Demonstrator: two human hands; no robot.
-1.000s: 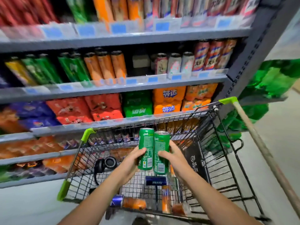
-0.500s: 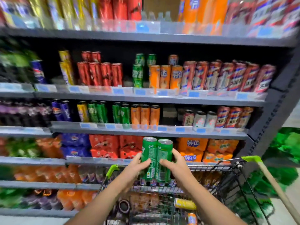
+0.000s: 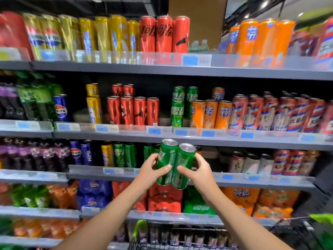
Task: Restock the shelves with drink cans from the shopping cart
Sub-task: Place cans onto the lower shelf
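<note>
From the head camera, the left hand (image 3: 150,170) and the right hand (image 3: 198,171) were pressed in from either side on two green cans (image 3: 175,164), which stood side by side, touching, tilted a little to the right, silver tops up. The left hand's thumb and fingers wrapped the left can; the right hand's thumb lay across the front of the right can with its fingers behind. The pair was held in the air in front of the third shelf (image 3: 261,179) from the top, its tops just under the front lip of the second shelf (image 3: 198,139) above. Behind the cans, on the third shelf, a row of short green cans (image 3: 124,155) stood to the left, and to the right of the hands there was a dark gap before some pale cans (image 3: 252,163). On the second shelf, tall green cans (image 3: 177,109) stood in a narrow file between red cans (image 3: 133,110) and orange cans (image 3: 210,113), with open shelf floor just left of the file's front can. The top shelf (image 3: 162,67) carried yellow, red and orange tall cans, and a brown cardboard box (image 3: 197,20) rose behind them. Each shelf edge bore a clear strip with blue price tags. Lower down were shrink-wrapped multipacks (image 3: 164,199) in red, green, blue and orange. At the bottom edge showed the wire rim of the shopping cart (image 3: 180,231) with green corner pieces, close against the shelving. The sides of the picture were blurred.
</note>
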